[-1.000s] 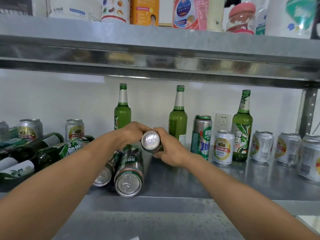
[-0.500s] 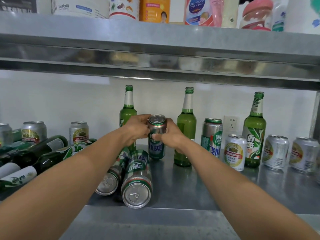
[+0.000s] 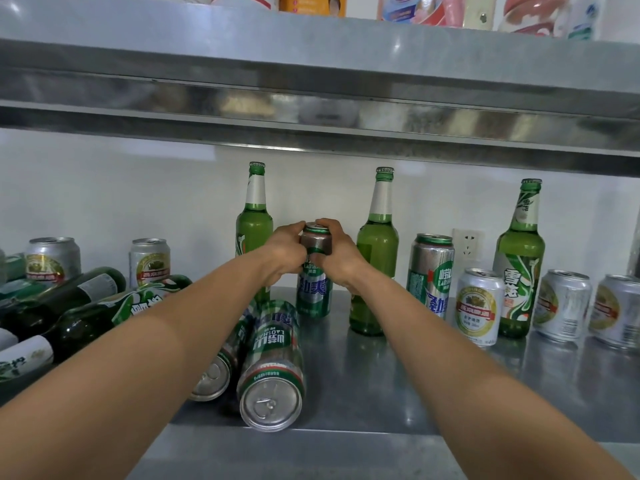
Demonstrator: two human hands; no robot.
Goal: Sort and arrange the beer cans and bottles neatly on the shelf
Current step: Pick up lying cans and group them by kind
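Tall Laoshan can (image 3: 313, 289), tipped end-on second ago, is now stood upright; top is gripped by curled left hand (image 3: 285, 252) and right hand (image 3: 341, 259). Base seems seated on shelf (image 3: 398, 386): release due, fallen cans (image 3: 270, 368) under left wrist still to be righted.

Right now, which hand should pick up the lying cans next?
Left, probably. The lying cans sit just below the left hand and forearm; the right hand is across the upright can both grip.
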